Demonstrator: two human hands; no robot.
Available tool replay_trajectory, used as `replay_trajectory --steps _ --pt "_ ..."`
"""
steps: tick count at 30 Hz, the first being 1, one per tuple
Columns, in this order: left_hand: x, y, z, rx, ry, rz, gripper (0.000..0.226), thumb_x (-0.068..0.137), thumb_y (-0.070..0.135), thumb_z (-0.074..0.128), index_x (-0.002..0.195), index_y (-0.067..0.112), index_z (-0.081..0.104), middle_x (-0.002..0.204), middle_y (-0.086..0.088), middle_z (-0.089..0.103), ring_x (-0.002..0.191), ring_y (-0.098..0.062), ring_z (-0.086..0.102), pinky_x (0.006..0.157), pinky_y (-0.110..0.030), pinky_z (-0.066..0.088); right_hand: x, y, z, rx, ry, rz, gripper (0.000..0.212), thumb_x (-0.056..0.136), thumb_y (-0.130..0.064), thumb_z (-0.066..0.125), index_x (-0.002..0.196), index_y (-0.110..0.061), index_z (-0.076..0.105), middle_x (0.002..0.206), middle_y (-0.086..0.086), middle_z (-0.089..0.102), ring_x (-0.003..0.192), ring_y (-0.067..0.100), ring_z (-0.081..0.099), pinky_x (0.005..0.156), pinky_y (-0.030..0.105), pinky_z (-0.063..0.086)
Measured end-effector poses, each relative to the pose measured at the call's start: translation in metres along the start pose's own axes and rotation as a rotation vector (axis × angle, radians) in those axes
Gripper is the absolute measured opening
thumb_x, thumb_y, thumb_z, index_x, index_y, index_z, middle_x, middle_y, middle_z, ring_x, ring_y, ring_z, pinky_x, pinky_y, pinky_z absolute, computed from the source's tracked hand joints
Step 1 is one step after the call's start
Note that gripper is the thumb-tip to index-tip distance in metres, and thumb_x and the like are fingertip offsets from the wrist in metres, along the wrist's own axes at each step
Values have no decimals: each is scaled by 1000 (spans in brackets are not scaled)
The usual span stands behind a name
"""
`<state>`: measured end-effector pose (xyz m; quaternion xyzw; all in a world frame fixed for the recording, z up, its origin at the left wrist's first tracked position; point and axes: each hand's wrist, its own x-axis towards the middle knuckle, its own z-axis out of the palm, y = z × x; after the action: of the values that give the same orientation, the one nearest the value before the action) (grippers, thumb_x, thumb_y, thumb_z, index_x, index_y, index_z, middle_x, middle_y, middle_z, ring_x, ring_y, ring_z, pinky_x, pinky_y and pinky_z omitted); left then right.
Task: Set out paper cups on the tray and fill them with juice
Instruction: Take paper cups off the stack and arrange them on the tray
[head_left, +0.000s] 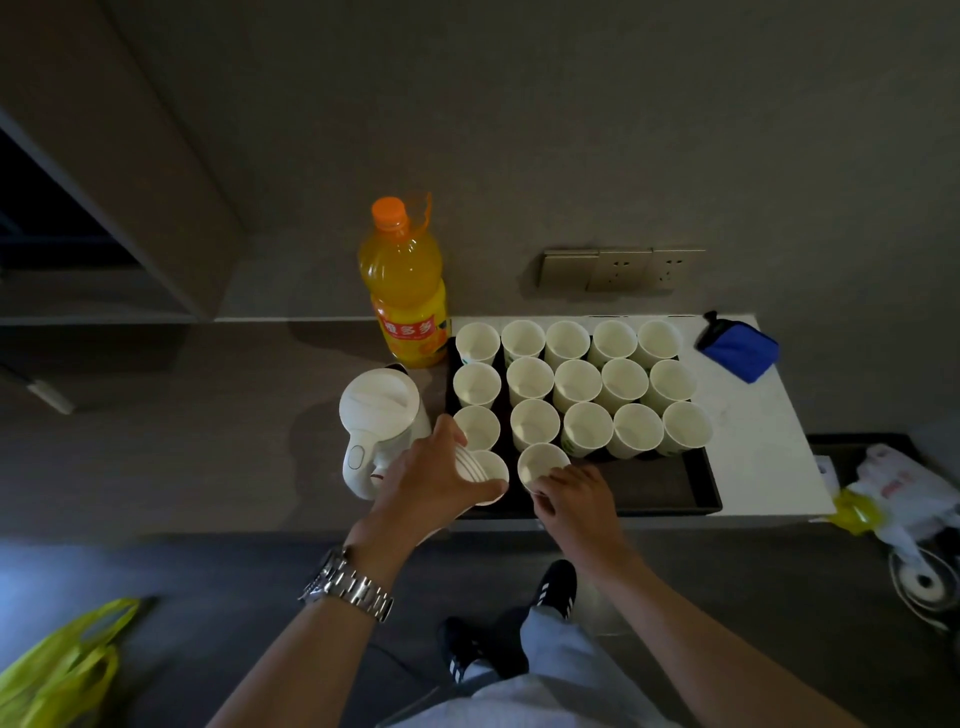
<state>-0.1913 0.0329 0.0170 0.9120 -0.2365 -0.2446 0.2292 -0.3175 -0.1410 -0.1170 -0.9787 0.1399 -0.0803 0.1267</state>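
left hand (441, 483) grips nested paper cups (475, 465), right hand (574, 496) pinches one cup (543, 462); bumping could topple neighbouring cups.

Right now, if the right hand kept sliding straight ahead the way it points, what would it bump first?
Probably the cup its fingers already touch; pushed on, that cup would likely meet the third row's cups. Depth is hard to judge.

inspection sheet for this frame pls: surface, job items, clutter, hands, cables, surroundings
Surface: white counter top bearing a black tray.
Job's things: three full rows of empty paper cups; fourth row begun; juice bottle capped.
Clutter: white kettle, blue pouch.
Hands: left hand grips a cup stack; right hand holds a single cup.
Cables: nothing seen.
Surroundings: wall sockets, plastic bags right.
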Motion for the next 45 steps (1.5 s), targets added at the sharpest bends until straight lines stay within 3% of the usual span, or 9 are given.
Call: replay_trajectory --steps 5,10,17,21,26,30,37,41,45 --pt "3 1 2 -5 -5 -11 67 70 64 80 114 32 40 104 11 55 94 -11 53 71 -27 40 -3 0 -2 21 23 4 11 78 -16 79 76 -20 69 74 -4 69 73 16 65 73 33 49" --pt "5 1 4 -5 -9 0 68 69 65 80 112 32 40 102 10 56 94 -13 55 71 -29 42 -5 6 0 42 25 -27 12 80 -31 79 82 -22 71 85 -8 69 85 16 63 79 31 47" --pt "7 2 7 -11 -15 35 70 67 65 81 113 34 38 105 10 58 97 -13 56 72 -30 44 7 -8 -31 204 226 18 10 91 -27 72 86 -18 73 83 -5 69 77 9 59 69 25 42" --pt "9 1 14 -25 -26 54 75 62 69 80 112 35 36 109 11 61 99 -13 60 76 -31 48 28 -32 -60 609 70 141 41 100 -46 52 78 -17 71 68 -7 66 64 9 61 59 33 47" --pt "12 4 15 -47 -26 79 72 62 66 79 112 34 38 100 7 63 89 -12 62 71 -30 52 34 -50 -75 880 -83 94 37 103 -31 57 69 -19 67 62 -7 63 59 10 60 59 28 45" --pt "14 3 16 -24 -27 94 69 63 63 79 111 36 37 101 7 65 89 -12 64 78 -36 59 33 -53 -74 892 -114 73 39 102 -27 58 64 -22 63 59 -9 58 58 4 51 58 24 39" --pt "12 3 21 -20 -67 95 70 67 56 82 115 33 38 106 4 65 92 -13 62 72 -27 52 34 -48 -75 818 -172 47 30 99 -32 62 78 -13 72 68 -6 67 64 13 63 63 35 53" --pt "12 6 23 -48 -74 84 73 63 63 80 115 36 38 106 6 62 92 -13 60 68 -26 45 31 -42 -74 776 -80 54 26 97 -28 64 76 -15 70 67 -9 66 63 11 61 61 33 50" --pt "12 9 27 -46 -52 88 77 61 68 79 119 37 37 106 11 61 94 -12 61 74 -30 49 27 -26 -76 764 33 175 21 97 -27 65 78 -18 68 69 -13 62 67 6 58 61 20 45"
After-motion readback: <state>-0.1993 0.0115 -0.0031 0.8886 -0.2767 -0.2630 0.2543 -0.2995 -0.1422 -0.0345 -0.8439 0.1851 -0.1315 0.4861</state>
